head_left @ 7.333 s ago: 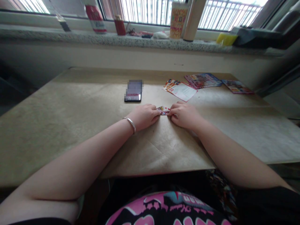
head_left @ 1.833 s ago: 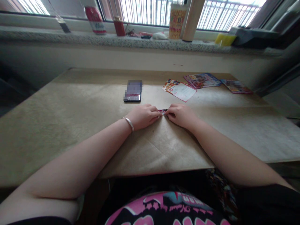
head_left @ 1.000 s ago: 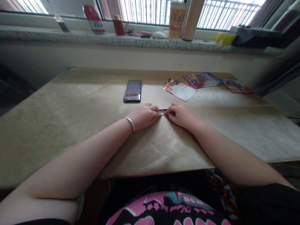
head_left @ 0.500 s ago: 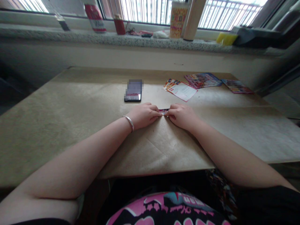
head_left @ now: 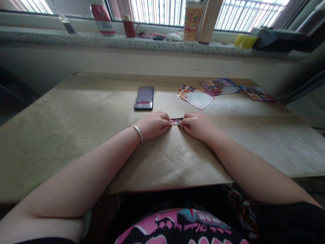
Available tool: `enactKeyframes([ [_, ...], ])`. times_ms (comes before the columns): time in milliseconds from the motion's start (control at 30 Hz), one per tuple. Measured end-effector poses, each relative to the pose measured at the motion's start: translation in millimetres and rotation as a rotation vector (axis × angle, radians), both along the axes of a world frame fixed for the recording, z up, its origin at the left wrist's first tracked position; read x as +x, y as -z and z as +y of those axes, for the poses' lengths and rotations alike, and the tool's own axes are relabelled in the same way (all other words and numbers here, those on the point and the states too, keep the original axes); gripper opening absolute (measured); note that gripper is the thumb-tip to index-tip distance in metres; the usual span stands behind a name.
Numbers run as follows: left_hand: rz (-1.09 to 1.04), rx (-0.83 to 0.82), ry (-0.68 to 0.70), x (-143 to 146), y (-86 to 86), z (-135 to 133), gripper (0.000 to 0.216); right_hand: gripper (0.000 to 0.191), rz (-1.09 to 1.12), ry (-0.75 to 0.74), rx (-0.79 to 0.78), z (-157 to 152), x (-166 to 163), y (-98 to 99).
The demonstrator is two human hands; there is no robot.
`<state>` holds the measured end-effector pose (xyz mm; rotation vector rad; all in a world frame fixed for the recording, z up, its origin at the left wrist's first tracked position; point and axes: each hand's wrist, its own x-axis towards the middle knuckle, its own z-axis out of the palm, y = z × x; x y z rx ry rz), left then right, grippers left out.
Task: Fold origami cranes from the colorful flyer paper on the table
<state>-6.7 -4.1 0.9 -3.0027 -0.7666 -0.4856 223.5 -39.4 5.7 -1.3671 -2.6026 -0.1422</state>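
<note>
A small, narrow piece of printed paper [head_left: 176,121], coloured dark, pink and white, lies low over the table between both hands. My left hand [head_left: 155,124], with a silver bangle at its wrist, pinches the paper's left end. At the right end, my right hand [head_left: 195,124] grips it with curled fingers. The fingers hide both ends, so I cannot tell how the paper is folded. Just beyond my left hand lies a dark phone [head_left: 144,98], its screen blurred. Past my right hand are several fanned cards [head_left: 198,97], the top one white with an orange-red border.
Colourful printed sheets [head_left: 220,86] and another printed stack [head_left: 257,93] lie at the table's back right. The beige table [head_left: 76,125] meets a wall under a granite sill [head_left: 152,43]. On the sill stand a red-and-white can [head_left: 103,18], a patterned cup [head_left: 193,22] and a yellow object [head_left: 245,41].
My left hand has slid slightly left along the paper, so more of its printed surface shows between my hands. My right hand stays in the same place.
</note>
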Motion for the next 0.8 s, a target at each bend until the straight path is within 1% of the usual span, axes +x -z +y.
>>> enactKeyframes([
  [133,-0.019,-0.020,0.003,0.0,1.7,1.0,0.022,0.026,0.003,-0.001,-0.006,1.6,-0.6,2.2],
  [300,-0.089,-0.102,-0.025,-4.2,2.4,2.1,0.024,0.027,0.031,-0.012,-0.026,1.3,1.9,-0.3],
  [433,-0.096,-0.120,-0.036,-5.5,0.9,1.3,0.023,0.027,0.066,-0.011,-0.043,1.6,4.2,-0.7],
  [533,-0.078,-0.111,-0.029,-3.5,-0.3,0.3,0.022,0.027,0.099,-0.012,-0.042,3.1,4.5,2.4],
  [633,-0.024,-0.061,-0.042,0.4,-1.5,-1.1,0.021,0.027,0.100,-0.015,-0.035,4.2,3.3,4.8],
  [800,0.042,-0.013,-0.063,4.3,-2.3,-3.5,0.020,0.026,0.092,-0.010,-0.040,4.0,2.3,4.1],
])
